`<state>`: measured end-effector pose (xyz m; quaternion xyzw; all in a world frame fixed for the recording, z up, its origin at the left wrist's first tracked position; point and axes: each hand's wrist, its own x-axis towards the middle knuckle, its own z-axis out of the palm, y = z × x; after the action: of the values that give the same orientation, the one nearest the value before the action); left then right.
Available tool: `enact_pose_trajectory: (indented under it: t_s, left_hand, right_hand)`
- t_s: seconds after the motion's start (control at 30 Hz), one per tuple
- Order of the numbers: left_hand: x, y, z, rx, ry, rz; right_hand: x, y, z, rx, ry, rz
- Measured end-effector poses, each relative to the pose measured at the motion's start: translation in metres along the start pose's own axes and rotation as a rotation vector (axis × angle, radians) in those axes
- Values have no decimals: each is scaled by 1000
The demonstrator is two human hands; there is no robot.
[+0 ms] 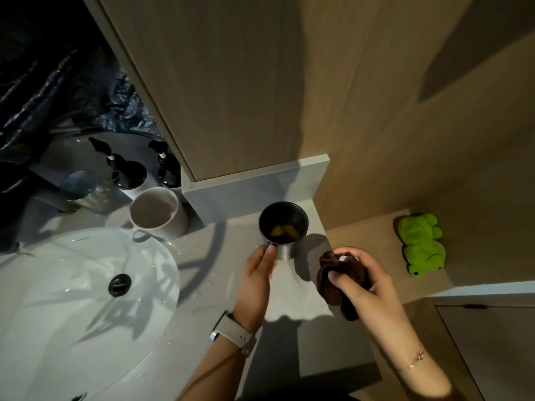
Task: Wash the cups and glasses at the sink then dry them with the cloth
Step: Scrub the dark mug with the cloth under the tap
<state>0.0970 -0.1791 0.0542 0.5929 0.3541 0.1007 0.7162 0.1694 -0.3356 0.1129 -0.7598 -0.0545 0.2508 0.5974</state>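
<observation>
1. Two hands are at work on the grey tabletop (202, 256), right of the white sink (72, 285).
2. The left hand (256, 282) pinches the handle of a metal cup (283, 227), thumb on top; the cup stands upright near the tabletop's back right corner, mouth up.
3. The right hand (364, 279) has its fingers curled round a bunched dark brown cloth (341, 273), held just right of the cup and apart from it.
4. Something yellowish shows at the cup's bottom; I cannot tell whether it is residue or a reflection.
5. A white mug (157, 212) stands at the sink's back rim, upright, with droplets and wet patches around it. It looks rinsed but probably not dried.
6. A clear glass (86, 189) stands near the tap at the tabletop's back left, beside two dark pump bottles (127, 172).
7. My judgement: washing is largely over and drying is under way, with the metal cup in hand and the mug and glass left to wipe.
</observation>
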Motion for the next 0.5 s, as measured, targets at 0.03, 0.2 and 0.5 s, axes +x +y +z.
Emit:
enact_pose_trajectory:
  t_s: [0.03,0.2,0.5]
  left_hand:
    - [-5,2,-11,-19,-7,-10]
    - [-32,17,-94,-105,-44,-27]
    - [-68,31,-266,-91,-22,16]
  right_hand:
    - [-3,-1,7,-6,11,-2]
    - [-26,-7,59,-27,25,13]
    - [-73,-21,216,-19,-2,26]
